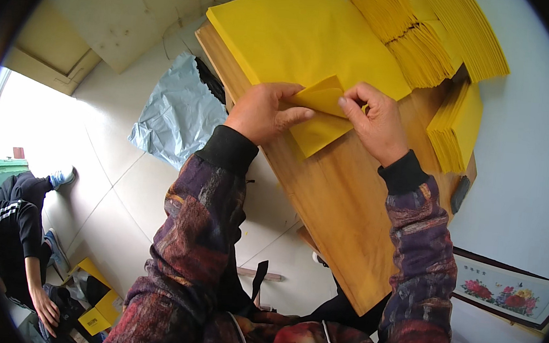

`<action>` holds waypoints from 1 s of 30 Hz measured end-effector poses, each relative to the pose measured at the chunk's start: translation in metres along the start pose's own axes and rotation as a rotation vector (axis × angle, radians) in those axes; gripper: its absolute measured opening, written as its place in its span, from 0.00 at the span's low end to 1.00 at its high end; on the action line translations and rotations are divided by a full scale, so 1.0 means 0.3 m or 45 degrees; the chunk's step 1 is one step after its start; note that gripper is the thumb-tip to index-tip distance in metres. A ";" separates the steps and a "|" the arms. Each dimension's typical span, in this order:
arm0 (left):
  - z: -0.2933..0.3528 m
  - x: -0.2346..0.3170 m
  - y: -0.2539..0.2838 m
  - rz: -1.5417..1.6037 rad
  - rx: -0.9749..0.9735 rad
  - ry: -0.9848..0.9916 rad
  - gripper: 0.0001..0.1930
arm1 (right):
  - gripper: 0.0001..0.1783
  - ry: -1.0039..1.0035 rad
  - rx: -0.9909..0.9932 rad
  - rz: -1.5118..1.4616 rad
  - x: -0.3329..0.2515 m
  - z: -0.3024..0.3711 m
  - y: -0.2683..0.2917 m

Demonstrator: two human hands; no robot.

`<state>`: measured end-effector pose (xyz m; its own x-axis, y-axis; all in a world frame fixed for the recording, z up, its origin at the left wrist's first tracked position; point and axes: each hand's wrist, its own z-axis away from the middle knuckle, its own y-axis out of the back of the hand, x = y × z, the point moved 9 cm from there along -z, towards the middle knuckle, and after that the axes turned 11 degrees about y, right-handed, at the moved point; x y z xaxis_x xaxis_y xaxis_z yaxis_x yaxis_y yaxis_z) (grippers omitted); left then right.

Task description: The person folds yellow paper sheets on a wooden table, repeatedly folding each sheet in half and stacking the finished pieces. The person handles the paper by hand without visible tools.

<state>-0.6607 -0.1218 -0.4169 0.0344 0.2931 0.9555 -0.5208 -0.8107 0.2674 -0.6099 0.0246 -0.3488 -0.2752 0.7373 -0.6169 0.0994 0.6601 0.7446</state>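
Between my two hands a yellow sheet [317, 136] is bent over, its folded flap [327, 96] standing up at an angle. My left hand [257, 112] grips the sheet's left side, thumb in front and the other fingers partly hidden behind it. At the flap's right edge, my right hand [380, 125] pinches the material between thumb and curled fingers. Just beyond lies a wide stack of flat yellow sheets [306, 30] on the wooden table [343, 204]. Whether the sheets are paper or felt, I cannot tell.
Folded yellow pieces [419, 50] are piled at the back right, with another bundle [454, 132] nearer. A crumpled grey plastic bag [178, 111] lies left of the table. A person [24, 228] sits at the lower left beside a yellow box [102, 310]. A flower picture [506, 290] is at right.
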 end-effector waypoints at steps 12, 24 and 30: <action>0.000 -0.021 0.005 -0.027 0.064 0.145 0.12 | 0.13 0.462 -0.121 0.597 -0.138 0.169 -0.089; 0.010 -0.005 0.012 -0.027 0.074 0.117 0.12 | 0.08 0.551 -0.114 0.579 -0.147 0.143 -0.104; 0.001 -0.010 0.003 -0.067 0.019 0.131 0.15 | 0.07 0.407 -0.120 0.304 -0.100 0.102 -0.079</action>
<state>-0.6609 -0.1235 -0.4193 -0.0264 0.3855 0.9223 -0.5076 -0.8000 0.3198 -0.5747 -0.0087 -0.3558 -0.5400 0.7765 -0.3246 0.1126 0.4488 0.8865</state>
